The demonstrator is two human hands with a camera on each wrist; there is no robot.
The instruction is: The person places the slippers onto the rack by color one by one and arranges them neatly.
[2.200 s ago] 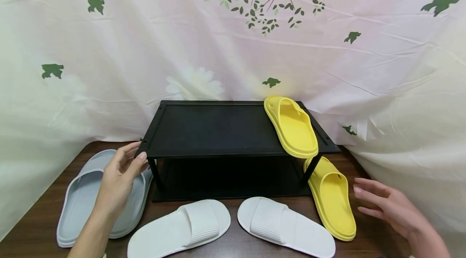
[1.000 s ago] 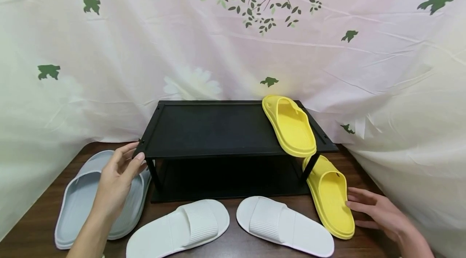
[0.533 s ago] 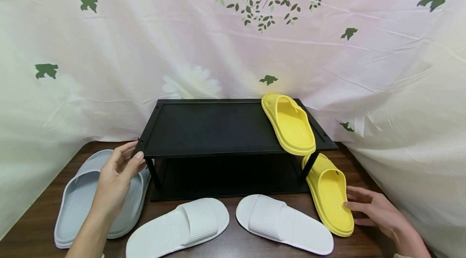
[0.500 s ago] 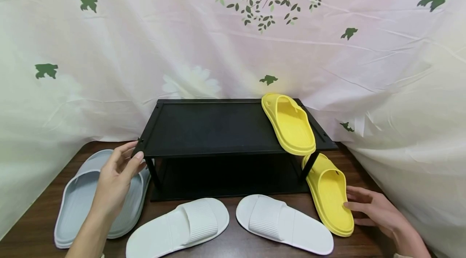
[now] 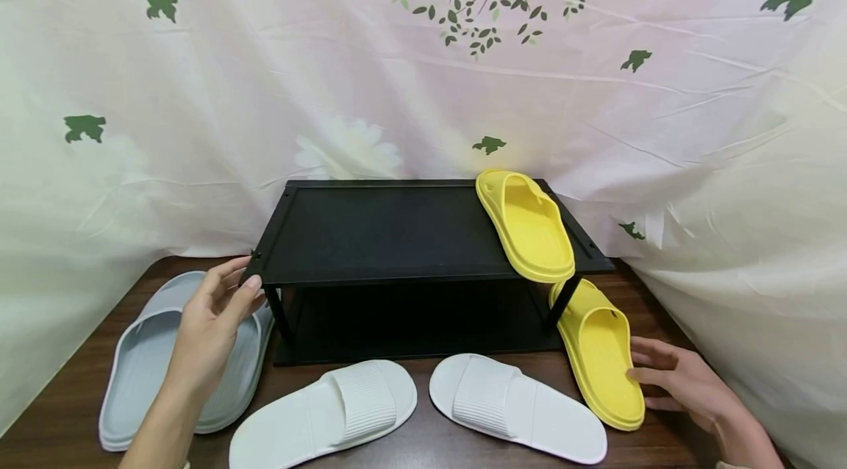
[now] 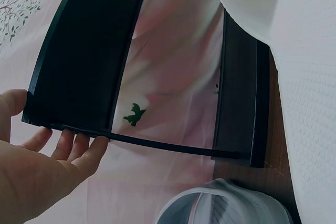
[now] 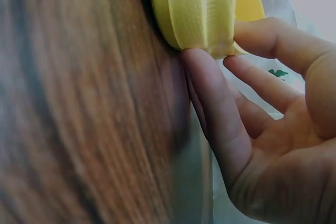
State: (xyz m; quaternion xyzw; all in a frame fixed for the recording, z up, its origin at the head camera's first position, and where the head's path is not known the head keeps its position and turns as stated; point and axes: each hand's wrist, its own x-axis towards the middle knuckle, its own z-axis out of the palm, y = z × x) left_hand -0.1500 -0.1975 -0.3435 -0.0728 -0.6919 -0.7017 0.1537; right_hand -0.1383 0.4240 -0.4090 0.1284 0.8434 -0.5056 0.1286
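Note:
A black two-tier shoe rack (image 5: 390, 234) stands against the cloth. My left hand (image 5: 210, 322) grips its front left corner, thumb at the front edge and fingers along the side bar, as the left wrist view shows. One yellow slipper (image 5: 539, 237) lies on the top shelf at the right, its heel over the front edge. Its mate, a second yellow slipper (image 5: 605, 373), sits on the wooden surface by the rack's right leg. My right hand (image 5: 688, 384) pinches that one's outer rim near the heel, the thumb inside and the other fingers outside and low.
Two white slippers (image 5: 486, 395) lie in front of the rack, toes inward. A pair of grey slippers (image 5: 148, 359) is at the left, partly behind my left arm. Printed cloth (image 5: 410, 109) encloses the back and sides of the brown wooden surface (image 5: 423, 425).
My right hand has moved left from beside the lower yellow slipper to its rim and has stayed there. The left hand keeps its place on the rack; the head view has shifted slightly.

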